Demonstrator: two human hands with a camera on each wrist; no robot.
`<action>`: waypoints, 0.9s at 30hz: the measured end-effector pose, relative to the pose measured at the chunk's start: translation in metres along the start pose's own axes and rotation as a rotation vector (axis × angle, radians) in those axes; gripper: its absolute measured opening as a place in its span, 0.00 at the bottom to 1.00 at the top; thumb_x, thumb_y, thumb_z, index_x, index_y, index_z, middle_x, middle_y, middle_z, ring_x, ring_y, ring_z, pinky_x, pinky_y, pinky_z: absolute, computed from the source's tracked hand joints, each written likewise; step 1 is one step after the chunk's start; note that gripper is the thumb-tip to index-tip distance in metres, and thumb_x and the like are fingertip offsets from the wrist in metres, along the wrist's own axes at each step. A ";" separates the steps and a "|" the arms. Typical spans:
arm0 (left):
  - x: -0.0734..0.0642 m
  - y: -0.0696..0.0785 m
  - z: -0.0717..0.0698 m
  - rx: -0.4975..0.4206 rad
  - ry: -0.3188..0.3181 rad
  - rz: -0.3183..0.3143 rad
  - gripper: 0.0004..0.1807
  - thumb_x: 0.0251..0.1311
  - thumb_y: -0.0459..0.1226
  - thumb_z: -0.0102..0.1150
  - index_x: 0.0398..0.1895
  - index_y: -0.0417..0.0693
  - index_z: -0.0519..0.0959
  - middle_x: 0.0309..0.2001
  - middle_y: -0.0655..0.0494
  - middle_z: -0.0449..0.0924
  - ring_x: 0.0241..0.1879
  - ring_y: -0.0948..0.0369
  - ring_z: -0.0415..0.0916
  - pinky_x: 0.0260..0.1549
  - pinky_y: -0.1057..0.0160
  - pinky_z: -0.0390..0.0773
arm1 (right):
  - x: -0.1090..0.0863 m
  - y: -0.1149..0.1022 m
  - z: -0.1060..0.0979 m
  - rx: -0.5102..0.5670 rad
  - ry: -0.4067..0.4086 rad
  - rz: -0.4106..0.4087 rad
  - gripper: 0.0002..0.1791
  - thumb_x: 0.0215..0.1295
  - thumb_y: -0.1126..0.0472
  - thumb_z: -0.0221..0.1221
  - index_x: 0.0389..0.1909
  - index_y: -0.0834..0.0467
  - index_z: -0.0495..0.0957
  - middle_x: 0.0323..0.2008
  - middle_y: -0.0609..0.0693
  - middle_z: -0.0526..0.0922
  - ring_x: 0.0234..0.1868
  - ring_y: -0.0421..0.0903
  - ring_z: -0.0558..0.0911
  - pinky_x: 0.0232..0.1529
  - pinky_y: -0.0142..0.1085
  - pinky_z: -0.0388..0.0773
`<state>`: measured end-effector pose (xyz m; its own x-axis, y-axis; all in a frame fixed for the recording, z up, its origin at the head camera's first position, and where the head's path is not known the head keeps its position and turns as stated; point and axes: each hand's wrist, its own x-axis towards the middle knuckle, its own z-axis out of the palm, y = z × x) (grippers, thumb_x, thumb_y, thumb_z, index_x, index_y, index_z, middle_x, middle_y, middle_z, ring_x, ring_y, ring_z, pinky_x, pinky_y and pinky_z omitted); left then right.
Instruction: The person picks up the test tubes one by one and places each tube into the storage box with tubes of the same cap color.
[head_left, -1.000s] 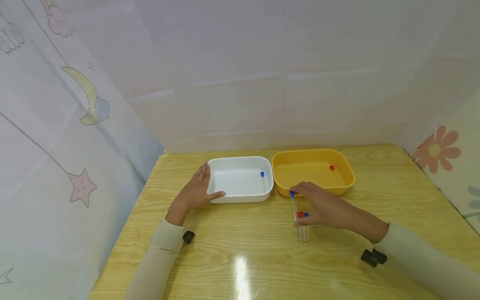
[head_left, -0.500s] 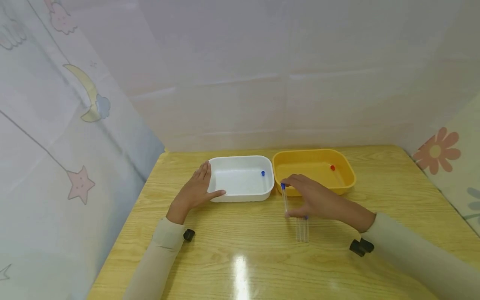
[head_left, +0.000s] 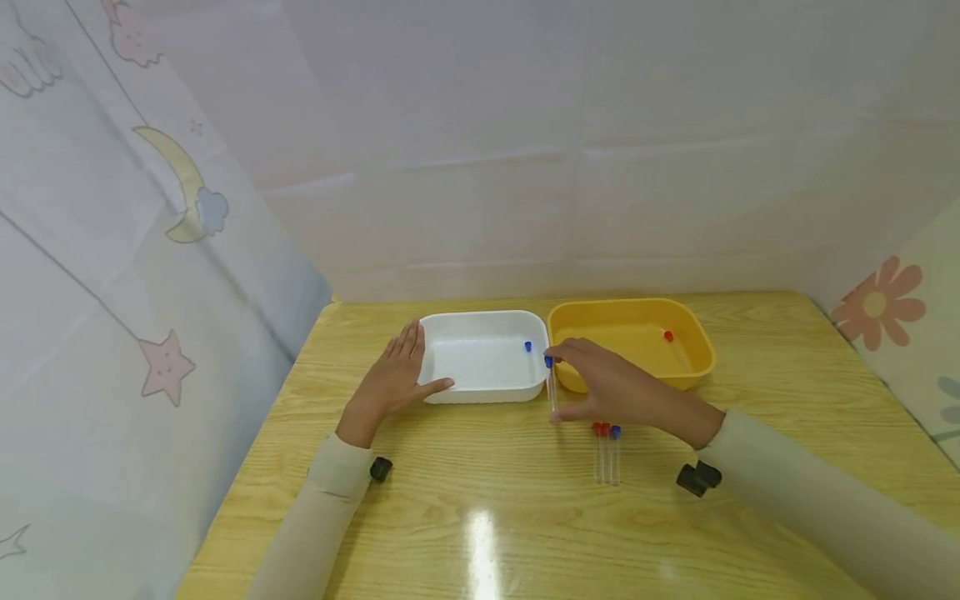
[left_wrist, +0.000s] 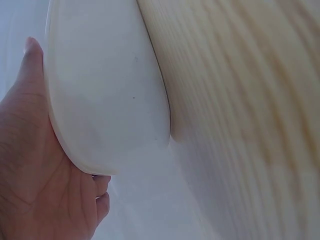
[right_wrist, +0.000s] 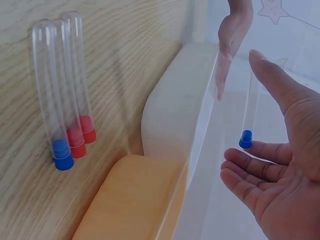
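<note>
My right hand [head_left: 618, 385] pinches a clear test tube [head_left: 552, 390] with a blue cap, thumb at its bottom end and fingertips at the cap. It is above the table where the white tray [head_left: 480, 397] and the yellow tray [head_left: 626, 305] meet; the right wrist view shows the tube [right_wrist: 250, 107] spanning thumb and forefinger. Against the left end of the white tray rests my left hand [head_left: 390, 379], its fingers straight along the end and thumb at the front rim. A blue-capped tube [head_left: 528, 347] lies in the white tray, a red-capped tube [head_left: 668, 336] in the yellow one.
Side by side on the wooden table [head_left: 420, 500] lie two red-capped tubes [right_wrist: 75, 142] and one blue-capped tube [right_wrist: 63, 159], in front of the yellow tray. Behind the table hangs a pale curtain [head_left: 465, 167].
The right hand has carried the blue-capped test tube leftward and away from the body, off the row of tubes toward the white tray. The left hand has stayed in place.
</note>
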<state>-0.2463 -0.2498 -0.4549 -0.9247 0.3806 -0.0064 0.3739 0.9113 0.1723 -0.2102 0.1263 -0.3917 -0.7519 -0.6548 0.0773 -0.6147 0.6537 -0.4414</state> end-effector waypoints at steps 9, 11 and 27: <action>0.001 0.000 0.001 -0.005 -0.006 -0.011 0.63 0.65 0.73 0.41 0.80 0.36 0.32 0.81 0.41 0.27 0.80 0.51 0.27 0.77 0.51 0.38 | 0.015 -0.003 0.000 -0.013 0.017 -0.014 0.53 0.51 0.35 0.74 0.70 0.63 0.68 0.64 0.57 0.75 0.62 0.55 0.75 0.62 0.52 0.75; 0.001 0.000 0.001 -0.006 -0.005 -0.012 0.62 0.65 0.73 0.42 0.80 0.36 0.32 0.81 0.41 0.28 0.80 0.52 0.27 0.77 0.51 0.39 | 0.018 -0.002 0.001 -0.008 0.020 -0.014 0.53 0.51 0.37 0.75 0.70 0.64 0.68 0.64 0.57 0.75 0.63 0.56 0.75 0.62 0.53 0.75; 0.002 0.000 0.001 0.000 -0.016 -0.006 0.63 0.65 0.73 0.42 0.80 0.34 0.32 0.81 0.39 0.27 0.80 0.49 0.28 0.77 0.50 0.40 | 0.034 -0.004 -0.001 -0.001 0.022 -0.025 0.51 0.51 0.39 0.76 0.69 0.64 0.69 0.60 0.59 0.77 0.59 0.57 0.77 0.60 0.52 0.76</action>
<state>-0.2483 -0.2493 -0.4558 -0.9258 0.3772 -0.0234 0.3680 0.9137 0.1724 -0.2339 0.1018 -0.3867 -0.7414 -0.6624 0.1076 -0.6333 0.6376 -0.4386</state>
